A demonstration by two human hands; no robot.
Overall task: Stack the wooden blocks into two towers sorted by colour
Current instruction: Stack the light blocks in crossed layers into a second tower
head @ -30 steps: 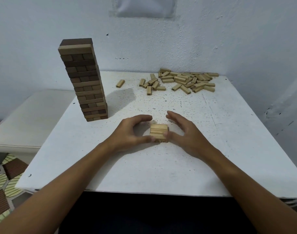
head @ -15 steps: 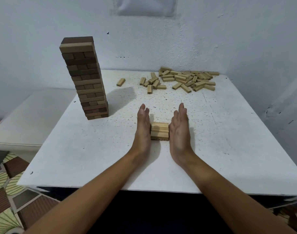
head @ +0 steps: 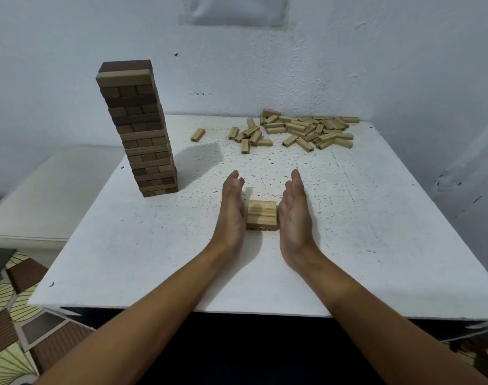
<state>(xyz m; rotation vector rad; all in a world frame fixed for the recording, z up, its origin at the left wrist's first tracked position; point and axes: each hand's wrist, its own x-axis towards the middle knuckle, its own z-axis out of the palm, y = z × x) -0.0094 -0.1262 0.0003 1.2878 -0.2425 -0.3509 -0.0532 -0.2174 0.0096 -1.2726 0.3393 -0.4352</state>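
Observation:
A low stack of light wooden blocks (head: 261,215) sits near the middle of the white table (head: 376,245). My left hand (head: 231,209) stands on edge with straight fingers against the stack's left side. My right hand (head: 295,215) stands the same way against its right side. A tall tower of dark and mid-brown blocks (head: 138,129) rises at the table's left. A pile of loose light blocks (head: 298,130) lies at the far right of the table, and one lone light block (head: 197,134) lies apart to its left.
A white wall runs behind and to the right of the table. A lower white surface (head: 43,195) adjoins the table on the left. Patterned floor (head: 12,315) shows at bottom left.
Both hands have turned from curled fingers around the small stack to flat palms pressed on its two sides. The stack has stayed in place.

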